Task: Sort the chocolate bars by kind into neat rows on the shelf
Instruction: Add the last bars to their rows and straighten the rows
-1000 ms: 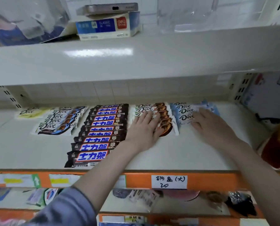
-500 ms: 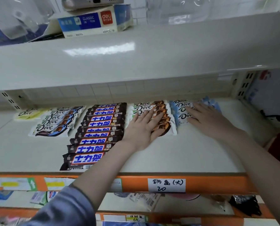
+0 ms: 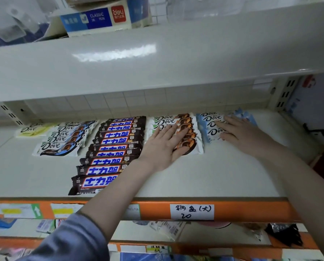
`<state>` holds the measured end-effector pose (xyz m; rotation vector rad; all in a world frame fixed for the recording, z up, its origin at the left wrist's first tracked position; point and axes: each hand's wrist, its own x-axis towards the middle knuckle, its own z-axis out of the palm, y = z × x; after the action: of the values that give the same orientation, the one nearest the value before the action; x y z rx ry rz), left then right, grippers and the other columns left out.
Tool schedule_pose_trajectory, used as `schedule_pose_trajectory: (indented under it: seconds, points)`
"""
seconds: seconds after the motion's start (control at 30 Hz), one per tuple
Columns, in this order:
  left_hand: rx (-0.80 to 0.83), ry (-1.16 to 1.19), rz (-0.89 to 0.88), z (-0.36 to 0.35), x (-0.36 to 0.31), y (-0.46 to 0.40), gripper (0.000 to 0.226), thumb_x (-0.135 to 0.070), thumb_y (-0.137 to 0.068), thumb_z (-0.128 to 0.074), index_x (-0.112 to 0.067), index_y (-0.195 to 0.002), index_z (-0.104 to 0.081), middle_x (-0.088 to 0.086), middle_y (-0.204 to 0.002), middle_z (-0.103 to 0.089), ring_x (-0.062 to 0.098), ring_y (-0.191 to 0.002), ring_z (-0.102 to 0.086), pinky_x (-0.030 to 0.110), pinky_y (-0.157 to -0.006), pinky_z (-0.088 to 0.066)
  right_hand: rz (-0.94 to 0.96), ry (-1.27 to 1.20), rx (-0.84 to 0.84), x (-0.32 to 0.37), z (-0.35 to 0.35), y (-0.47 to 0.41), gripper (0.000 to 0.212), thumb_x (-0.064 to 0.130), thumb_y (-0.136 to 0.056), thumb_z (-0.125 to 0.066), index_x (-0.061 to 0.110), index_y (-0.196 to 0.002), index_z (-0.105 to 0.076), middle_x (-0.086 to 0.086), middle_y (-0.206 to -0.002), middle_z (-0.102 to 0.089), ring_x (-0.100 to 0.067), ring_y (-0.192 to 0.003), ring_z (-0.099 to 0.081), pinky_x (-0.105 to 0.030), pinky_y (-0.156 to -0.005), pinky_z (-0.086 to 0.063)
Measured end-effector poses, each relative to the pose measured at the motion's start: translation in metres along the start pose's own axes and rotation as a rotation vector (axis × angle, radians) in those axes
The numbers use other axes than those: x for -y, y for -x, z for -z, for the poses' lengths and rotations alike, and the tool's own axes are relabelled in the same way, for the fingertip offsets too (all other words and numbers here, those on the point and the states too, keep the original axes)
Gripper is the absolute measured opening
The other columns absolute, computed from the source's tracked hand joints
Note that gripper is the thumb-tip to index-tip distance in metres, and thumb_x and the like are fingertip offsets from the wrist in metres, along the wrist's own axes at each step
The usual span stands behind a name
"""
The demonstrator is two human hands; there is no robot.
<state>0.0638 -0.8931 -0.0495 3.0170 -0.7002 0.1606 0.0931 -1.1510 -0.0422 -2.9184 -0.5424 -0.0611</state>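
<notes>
White shelf (image 3: 204, 178) with an orange front lip, and five rows of bars lying flat on it: one yellow Dove bar (image 3: 32, 129) far left, blue-brown Dove bars (image 3: 63, 140) just beside it, a long overlapping row of dark Snickers bars (image 3: 112, 151), then orange-brown Dove bars (image 3: 187, 132), light-blue Dove bars (image 3: 210, 125) at right.
</notes>
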Motion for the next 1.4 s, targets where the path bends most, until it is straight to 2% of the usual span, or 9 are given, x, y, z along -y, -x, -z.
schedule_pose_trajectory:
  seconds: [0.17,0.3,0.4,0.53,0.67,0.77,0.93,1.2,1.4]
  points:
    - [0.006,0.019,0.003,0.003,-0.001,0.000,0.059,-0.054,-0.096,-0.025,-0.033,-0.149,-0.009,0.001,-0.159,-0.009,0.017,-0.146,-0.004,0.034,-0.118,0.000,0.033,0.005,-0.035,-0.004,-0.003,-0.001,0.045,0.030,-0.097,-0.035,0.019,-0.141,-0.032,-0.005,-0.143,-0.034,-0.022,-0.137,-0.022,-0.047,-0.112,-0.016]
    - [-0.001,0.025,0.021,0.002,-0.005,0.002,0.061,-0.052,-0.096,-0.028,-0.030,-0.150,-0.010,0.002,-0.159,-0.007,0.018,-0.147,-0.001,0.035,-0.118,0.001,0.028,0.062,-0.172,-0.007,-0.006,0.008,0.042,0.027,-0.093,-0.046,0.013,-0.132,-0.045,-0.012,-0.123,-0.049,-0.031,-0.121,-0.042,-0.041,-0.095,-0.034]
    - [-0.023,0.066,0.037,0.000,-0.008,0.003,0.061,-0.053,-0.095,-0.029,-0.029,-0.150,-0.012,0.003,-0.159,-0.006,0.018,-0.147,-0.001,0.034,-0.117,0.002,-0.035,0.070,-0.206,-0.007,-0.006,0.017,0.040,0.027,-0.093,-0.047,0.014,-0.131,-0.047,-0.014,-0.115,-0.051,-0.033,-0.115,-0.045,-0.037,-0.087,-0.037]
    - [-0.057,0.079,0.042,0.001,-0.019,-0.004,0.073,-0.066,-0.087,-0.018,-0.027,-0.149,-0.017,0.002,-0.159,-0.012,0.018,-0.146,-0.005,0.032,-0.116,0.001,-0.077,0.065,-0.187,-0.008,-0.009,0.018,0.041,0.029,-0.093,-0.045,0.016,-0.132,-0.044,-0.013,-0.123,-0.048,-0.030,-0.120,-0.040,-0.036,-0.089,-0.036]
    - [-0.044,0.060,0.001,0.013,-0.030,-0.029,0.064,-0.052,-0.095,-0.031,-0.020,-0.149,-0.019,0.001,-0.158,-0.016,0.016,-0.146,-0.007,0.034,-0.118,-0.003,-0.129,0.044,-0.244,-0.013,-0.006,0.012,0.042,0.033,-0.091,-0.043,0.006,-0.123,-0.047,-0.015,-0.123,-0.052,-0.031,-0.117,-0.043,-0.040,-0.091,-0.035]
    - [0.014,0.002,-0.043,0.018,-0.037,-0.055,0.067,-0.054,-0.095,-0.031,-0.016,-0.149,-0.021,0.003,-0.157,-0.020,0.018,-0.145,-0.012,0.035,-0.117,-0.007,-0.247,-0.024,-0.263,-0.015,-0.001,0.009,0.043,0.031,-0.092,-0.042,0.001,-0.123,-0.044,-0.019,-0.122,-0.051,-0.033,-0.111,-0.044,-0.041,-0.088,-0.035]
    - [0.154,0.066,0.006,0.018,-0.045,-0.089,0.074,-0.063,-0.091,-0.029,-0.014,-0.147,-0.027,0.006,-0.155,-0.023,0.021,-0.143,-0.017,0.041,-0.115,-0.012,-0.267,-0.127,-0.225,-0.019,-0.005,0.011,0.050,0.032,-0.092,-0.046,0.001,-0.130,-0.040,-0.017,-0.131,-0.045,-0.030,-0.119,-0.040,-0.034,-0.091,-0.029]
    - [0.115,0.058,0.059,0.009,-0.049,-0.105,0.061,-0.061,-0.090,-0.037,-0.010,-0.117,-0.055,0.014,-0.130,-0.051,0.029,-0.125,-0.041,0.042,-0.105,-0.031,-0.289,-0.196,-0.229,-0.017,0.000,0.015,0.048,0.032,-0.094,-0.043,0.003,-0.132,-0.041,-0.016,-0.138,-0.038,-0.028,-0.126,-0.035,-0.030,-0.092,-0.030]
    - [0.038,0.101,0.051,0.010,-0.049,-0.109,0.056,-0.059,-0.089,-0.043,-0.008,-0.106,-0.057,0.013,-0.117,-0.055,0.030,-0.114,-0.048,0.035,-0.091,-0.038,-0.288,-0.204,-0.238,-0.018,-0.001,0.013,0.050,0.031,-0.094,-0.043,0.003,-0.136,-0.037,-0.013,-0.143,-0.034,-0.026,-0.130,-0.032,-0.030,-0.096,-0.031]
